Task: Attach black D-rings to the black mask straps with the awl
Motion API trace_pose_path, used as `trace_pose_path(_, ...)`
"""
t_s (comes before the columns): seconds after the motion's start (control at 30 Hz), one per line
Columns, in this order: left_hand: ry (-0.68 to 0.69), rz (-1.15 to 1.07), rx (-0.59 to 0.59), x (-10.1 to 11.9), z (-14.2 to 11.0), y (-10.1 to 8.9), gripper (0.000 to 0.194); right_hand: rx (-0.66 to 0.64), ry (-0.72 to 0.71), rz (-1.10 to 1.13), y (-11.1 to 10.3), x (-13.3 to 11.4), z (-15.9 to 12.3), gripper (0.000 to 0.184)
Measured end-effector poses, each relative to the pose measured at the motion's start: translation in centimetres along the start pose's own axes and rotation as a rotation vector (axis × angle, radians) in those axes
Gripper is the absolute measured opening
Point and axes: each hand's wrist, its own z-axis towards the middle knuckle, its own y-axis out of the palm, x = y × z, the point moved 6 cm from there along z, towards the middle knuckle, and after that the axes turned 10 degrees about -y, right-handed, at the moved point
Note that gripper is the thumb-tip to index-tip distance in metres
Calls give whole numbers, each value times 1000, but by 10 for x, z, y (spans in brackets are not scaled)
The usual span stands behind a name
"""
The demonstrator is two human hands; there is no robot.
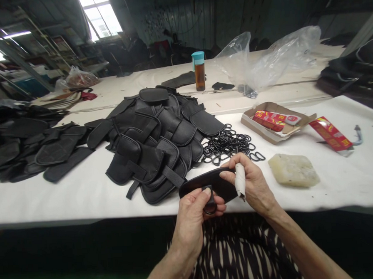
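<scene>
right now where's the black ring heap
In the head view, the ring heap lies right of centre, between piled black pieces and the cardboard box.

The left hand (190, 214) and right hand (253, 184) hold one flat, black, leather-like piece (219, 186) near small, black, D-shaped rings (227, 145).

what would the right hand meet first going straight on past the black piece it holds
Likely the pile of black rings, just beyond the right hand, though depth is unclear.
</scene>
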Motion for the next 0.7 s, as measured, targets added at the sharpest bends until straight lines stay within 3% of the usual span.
trace_pose_path(0.27,-19,0,-51,2,3,7,22,104,6,-118,-16,-11,-13,21)
trace_pose_path(0.47,-62,-25,-80,0,8,11,21,250,-135,-289,-62,-38,-40,26)
trace_pose_path(0.57,-64,-26,-99,-1,10,15,21,227,-103,-277,-89,-47,-58,42)
trace_pose_path(0.63,-63,-19,-103,-1,11,19,21,165,-83,-382,-101,-54,-67,55)
trace_pose_path(0.7,-66,-12,-102,0,12,24,20,164,-64,-494,-110,-60,-72,55)
